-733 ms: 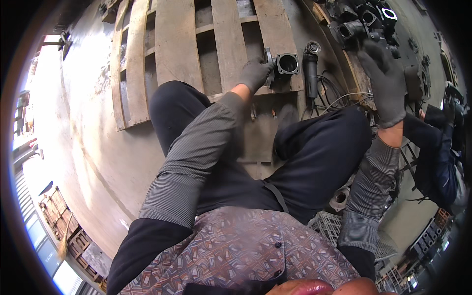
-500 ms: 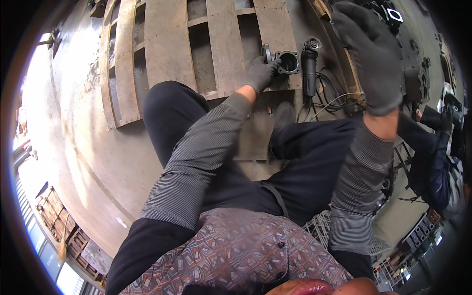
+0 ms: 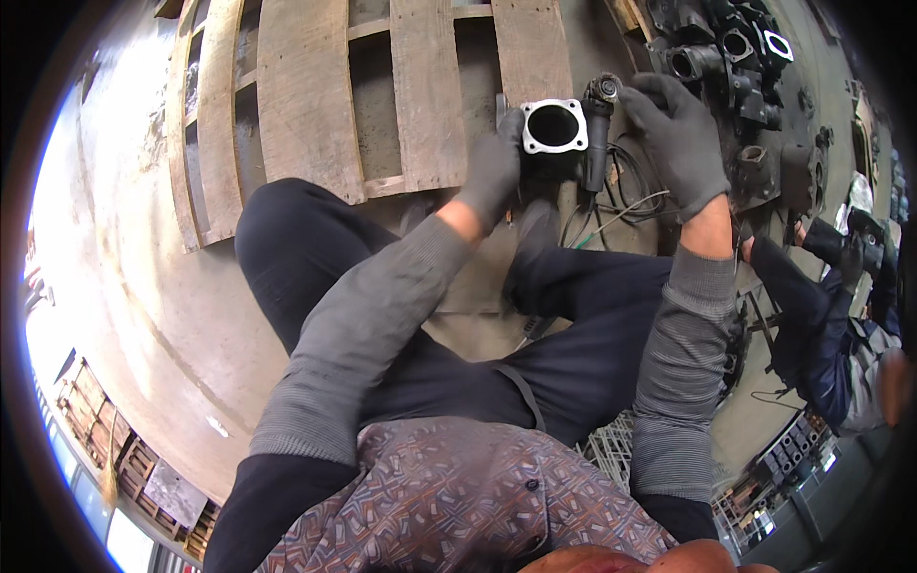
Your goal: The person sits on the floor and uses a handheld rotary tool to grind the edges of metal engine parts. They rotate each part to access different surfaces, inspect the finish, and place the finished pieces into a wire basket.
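Observation:
My left hand (image 3: 494,172), in a dark grey glove, grips a metal housing (image 3: 555,150) by its left side. The housing has a bright, square flange with corner holes around a round, dark bore, and the flange faces up. My gloved right hand (image 3: 676,138) is held just right of an angle grinder (image 3: 598,143), its fingers bent but apart, with nothing visible in them. The grinder lies with its head pointing away from me. Part of the housing's body is hidden under the flange and behind my left hand.
A wooden pallet (image 3: 304,86) with slat gaps lies in front. Black cable (image 3: 626,167) coils by the grinder. Several dark castings (image 3: 683,64) crowd the far right. Another person (image 3: 841,325) works at the right. A broom (image 3: 110,473) stands at lower left.
My right hand has come down and nearer to the grinder's head. The housing in my left hand has turned, so its flange now shows bright. My left hand has shifted slightly nearer to me.

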